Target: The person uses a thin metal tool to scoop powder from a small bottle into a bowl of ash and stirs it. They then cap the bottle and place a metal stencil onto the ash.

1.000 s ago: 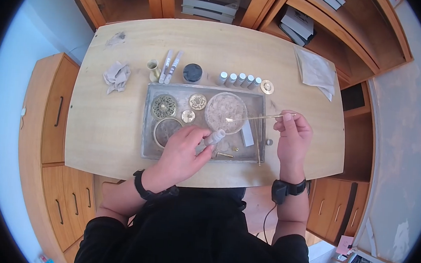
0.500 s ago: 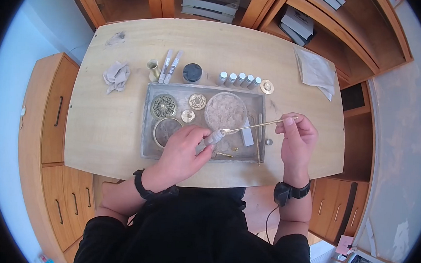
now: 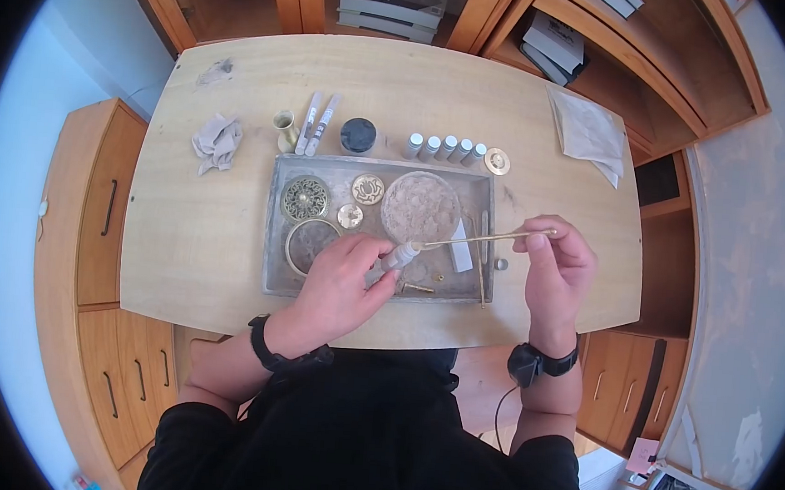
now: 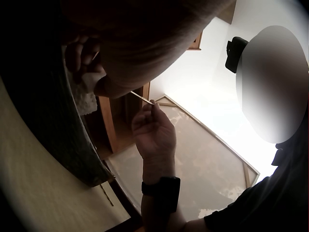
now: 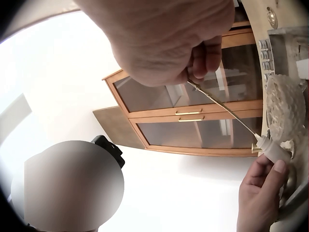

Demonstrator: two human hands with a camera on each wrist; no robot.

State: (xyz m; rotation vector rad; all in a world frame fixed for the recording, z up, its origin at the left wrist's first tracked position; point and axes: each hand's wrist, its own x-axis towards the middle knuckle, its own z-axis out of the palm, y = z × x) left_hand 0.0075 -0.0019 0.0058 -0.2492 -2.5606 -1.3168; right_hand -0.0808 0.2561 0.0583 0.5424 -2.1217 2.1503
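In the head view my left hand (image 3: pixel 345 278) grips a small pale vial (image 3: pixel 397 257) over the grey tray (image 3: pixel 271 227), its open mouth tilted up to the right. My right hand (image 3: pixel 556 279) pinches the far end of a thin brass spoon (image 3: pixel 500 237) between thumb and fingers. The spoon's tip is at the vial's mouth, as the right wrist view also shows, with the vial (image 5: pixel 274 151) between thumb and fingers. Behind the vial lies a round dish of greyish powder (image 3: pixel 420 211). A brass ring-shaped burner (image 3: pixel 291 238) is partly hidden by my left hand.
On the tray are an openwork brass lid (image 3: pixel 306 199), a patterned brass disc (image 3: pixel 368 190), a white block (image 3: pixel 461 247) and a brass rod (image 3: pixel 481 269). Behind it stand several capped vials (image 3: pixel 450 149), a dark jar (image 3: pixel 358 136) and a brass vase (image 3: pixel 285 131). Crumpled tissue (image 3: pixel 217 142) lies left.
The spoon's tip, carrying pale powder above the dish, has moved down to the vial's mouth. My right hand has shifted slightly right and toward me; my left hand has stayed still.
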